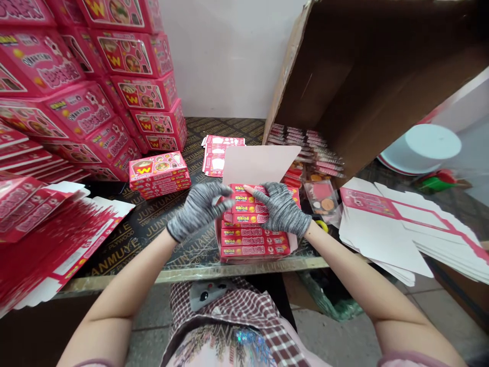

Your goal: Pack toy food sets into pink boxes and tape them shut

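My left hand (202, 209), in a grey knitted glove, is at the left side of an upright-lidded pink carton. Its thumb and fingers are apart, with the fingertips close to the ends of the small boxes. My right hand (281, 206), gloved alike, lies over the small pink boxes (250, 209) with its fingers stretched out. Several of these boxes sit in rows in the carton, those under my right hand a little higher than the front rows (252, 242). Behind them stands the carton's plain pale lid (257, 162), raised.
Tall stacks of pink cartons (130, 61) and flat cardboard blanks (76, 244) fill the left. A short stack of small boxes (160, 173) stands nearby. A big brown cardboard box (344, 76) with small packets (305, 148) rises at right. More white blanks (401, 224) lie right.
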Motion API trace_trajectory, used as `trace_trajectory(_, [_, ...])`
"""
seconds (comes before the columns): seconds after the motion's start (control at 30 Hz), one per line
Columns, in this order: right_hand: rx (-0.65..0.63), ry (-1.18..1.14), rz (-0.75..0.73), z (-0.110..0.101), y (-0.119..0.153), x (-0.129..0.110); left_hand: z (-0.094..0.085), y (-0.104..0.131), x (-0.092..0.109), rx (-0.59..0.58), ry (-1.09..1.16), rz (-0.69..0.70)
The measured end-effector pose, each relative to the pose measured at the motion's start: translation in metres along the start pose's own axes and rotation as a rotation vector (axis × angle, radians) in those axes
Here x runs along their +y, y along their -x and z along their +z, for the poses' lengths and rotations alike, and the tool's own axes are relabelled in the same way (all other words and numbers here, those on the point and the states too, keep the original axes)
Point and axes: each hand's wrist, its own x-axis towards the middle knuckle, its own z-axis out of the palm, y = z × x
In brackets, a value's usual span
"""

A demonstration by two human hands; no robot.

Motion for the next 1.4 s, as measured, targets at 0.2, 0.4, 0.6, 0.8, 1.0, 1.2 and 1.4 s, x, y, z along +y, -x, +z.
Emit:
trace_trajectory(0.2, [-0.002, -0.018, 0.042, -0.003, 0.009, 0.002, 0.018, -0.037, -0.048, -0.034, -0.220, -0.304])
trace_trajectory(0.4, [-0.005, 0.007, 0.070, -0.003, 0.008, 0.000, 0.045, -0.031, -0.081, 0.071, -0.219, -0.428])
trace_trajectory(0.6, [-0.146, 0.051, 0.025, 0.003, -0.017, -0.003, 0.028, -0.024, -0.036, 0.297, -0.193, -0.018])
trace_trajectory(0.8, [-0.290, 0.047, 0.034, -0.006, -0.032, 0.008, 0.038, -0.042, 0.003, -0.289, -0.630, 0.156])
trace_trajectory(1.0, [-0.380, -0.072, -0.018, 0.023, -0.045, 0.010, 0.044, -0.043, -0.016, -0.443, -0.680, 0.058])
trace_trajectory(1.2, [-0.243, -0.308, 0.095, 0.040, -0.030, 0.036, 0.057, -0.021, -0.043, -0.230, -0.626, 0.013])
trace_trajectory(1.4, [-0.349, -0.088, 0.348, 0.050, -0.007, 0.022, 0.083, -0.028, -0.031, -0.275, -0.555, 0.021])
